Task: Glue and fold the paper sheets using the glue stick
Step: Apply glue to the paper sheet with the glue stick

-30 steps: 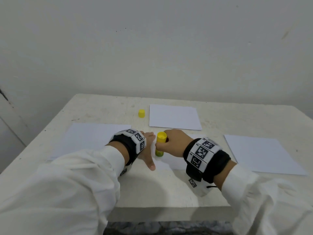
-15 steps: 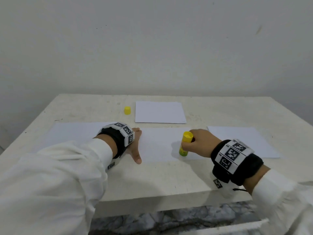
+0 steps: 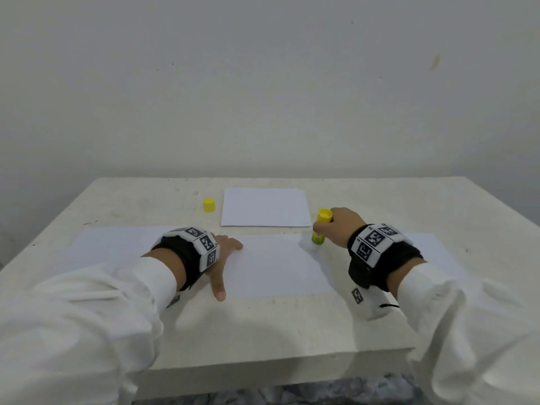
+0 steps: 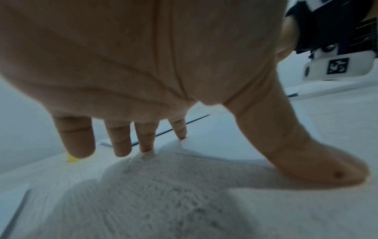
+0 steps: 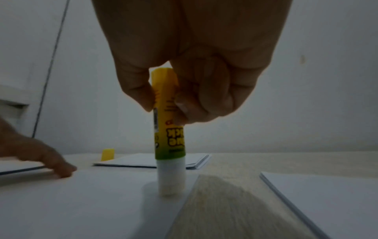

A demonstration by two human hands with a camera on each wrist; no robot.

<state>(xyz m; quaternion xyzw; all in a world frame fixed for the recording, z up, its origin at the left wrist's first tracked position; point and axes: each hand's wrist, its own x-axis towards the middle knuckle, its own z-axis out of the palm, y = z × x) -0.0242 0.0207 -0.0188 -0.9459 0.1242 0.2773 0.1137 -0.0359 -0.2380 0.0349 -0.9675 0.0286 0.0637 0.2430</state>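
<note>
Your right hand [image 5: 196, 64] is pinching the glue stick [image 5: 168, 126] upright, tip down on the middle sheet's [image 3: 277, 264] far right corner. Your left hand [image 3: 222, 255] is pressing flat, fingers spread, on that sheet's left edge; the wristband is hiding its knuckles.

Pale cream, scuffed tabletop [image 3: 292, 325] fills lower frame. Plain off-white wall [image 3: 263, 83] across upper frame; small brown mark [image 3: 434, 62] upper right.
</note>
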